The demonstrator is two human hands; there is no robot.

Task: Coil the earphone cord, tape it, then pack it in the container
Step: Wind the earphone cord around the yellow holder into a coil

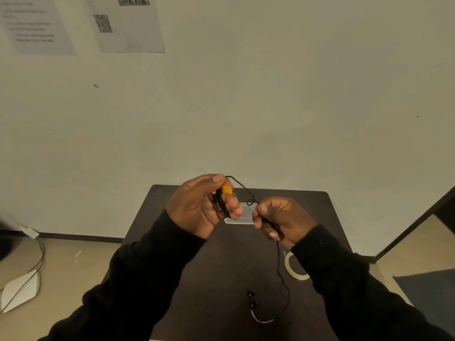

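Both hands are raised above a dark table (187, 267), each in a black sleeve. The left hand (197, 207) is curled closed, thumb pressed to fingertips around the earphone cord (242, 189) near its plug end, where a small yellow piece (226, 190) shows against the fingers. The cord arcs across to the right hand (280, 221), which pinches it between thumb and forefinger with the other fingers folded in. From there the cord hangs down to the table, where the two earbuds (251, 298) lie. A clear container (240, 220) sits on the table behind the hands; a tape roll (294, 265) lies flat beside the right forearm.
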